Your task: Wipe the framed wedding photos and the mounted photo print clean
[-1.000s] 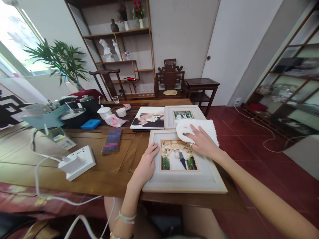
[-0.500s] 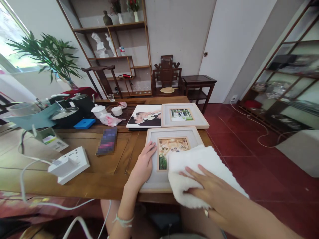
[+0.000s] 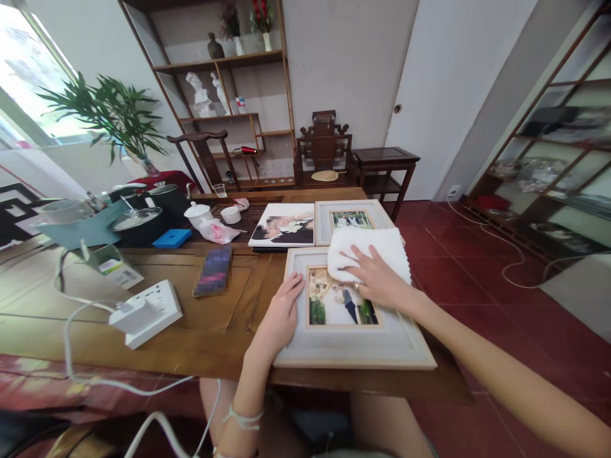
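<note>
A pale wooden picture frame (image 3: 356, 366) with a photo in its centre lies flat at the table's front edge. My left hand (image 3: 281, 312) rests along the frame's left side, fingers stretched out over the border, holding nothing. A folded white towel (image 3: 379, 245) covers the upper right part of the frame and overlaps the lower edge of the second pale frame (image 3: 324, 213) behind it. My right hand (image 3: 377, 273) presses on the towel with fingers spread and has hold of it. Its palm and thumb are partly hidden.
Beside the second frame lies a photo panel (image 3: 281, 226). Leftward are a blurred purple item (image 3: 213, 270), a white power strip (image 3: 150, 312) with cables, a blue box (image 3: 172, 238) and a pot (image 3: 138, 226). The table's right edge runs close to the frames.
My right hand has pushed the towel away from me, from the frame's lower right to its top, uncovering more of the photo. My left hand stays on the left side.
</note>
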Tool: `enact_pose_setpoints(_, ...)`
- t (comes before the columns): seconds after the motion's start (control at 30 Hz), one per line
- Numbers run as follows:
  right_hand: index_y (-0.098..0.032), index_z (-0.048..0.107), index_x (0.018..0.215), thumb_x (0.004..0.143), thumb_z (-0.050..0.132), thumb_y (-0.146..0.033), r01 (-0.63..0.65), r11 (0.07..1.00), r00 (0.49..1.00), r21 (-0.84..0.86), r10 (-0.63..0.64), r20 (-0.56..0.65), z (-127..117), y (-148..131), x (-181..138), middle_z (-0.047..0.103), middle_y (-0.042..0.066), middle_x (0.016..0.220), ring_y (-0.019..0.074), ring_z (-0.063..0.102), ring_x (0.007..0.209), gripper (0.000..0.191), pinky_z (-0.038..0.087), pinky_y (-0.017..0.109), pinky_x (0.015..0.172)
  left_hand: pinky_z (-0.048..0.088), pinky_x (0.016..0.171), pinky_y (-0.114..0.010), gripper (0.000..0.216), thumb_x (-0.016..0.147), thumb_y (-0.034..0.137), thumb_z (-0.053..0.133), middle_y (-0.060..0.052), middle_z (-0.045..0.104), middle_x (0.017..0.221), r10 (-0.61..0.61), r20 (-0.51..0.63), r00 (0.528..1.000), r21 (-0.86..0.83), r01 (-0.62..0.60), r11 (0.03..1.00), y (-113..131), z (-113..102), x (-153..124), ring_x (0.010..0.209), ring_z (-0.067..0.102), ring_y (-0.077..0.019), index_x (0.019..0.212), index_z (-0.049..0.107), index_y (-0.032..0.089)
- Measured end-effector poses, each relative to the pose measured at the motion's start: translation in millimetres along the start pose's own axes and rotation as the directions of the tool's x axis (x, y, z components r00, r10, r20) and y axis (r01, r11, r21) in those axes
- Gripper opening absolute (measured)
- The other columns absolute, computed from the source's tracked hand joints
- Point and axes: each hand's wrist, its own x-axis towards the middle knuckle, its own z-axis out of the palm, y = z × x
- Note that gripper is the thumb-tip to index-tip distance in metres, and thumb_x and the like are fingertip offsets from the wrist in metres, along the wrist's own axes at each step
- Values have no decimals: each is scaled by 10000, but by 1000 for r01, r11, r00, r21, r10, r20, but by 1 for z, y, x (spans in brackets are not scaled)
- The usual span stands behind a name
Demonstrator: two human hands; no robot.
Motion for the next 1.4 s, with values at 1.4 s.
enact_pose_setpoints(1.4, -199, 589, 1213, 668, 395, -30, -46, 958, 970, 283, -25, 242, -36, -42, -64, 518, 50, 1372, 256, 297, 1367, 603, 229, 492, 1118, 307, 1113, -433, 398, 949, 270, 353, -102, 485, 1397, -81, 48, 996, -59, 84, 995, 12, -4, 1, 1324, 402, -220, 1287, 527, 155)
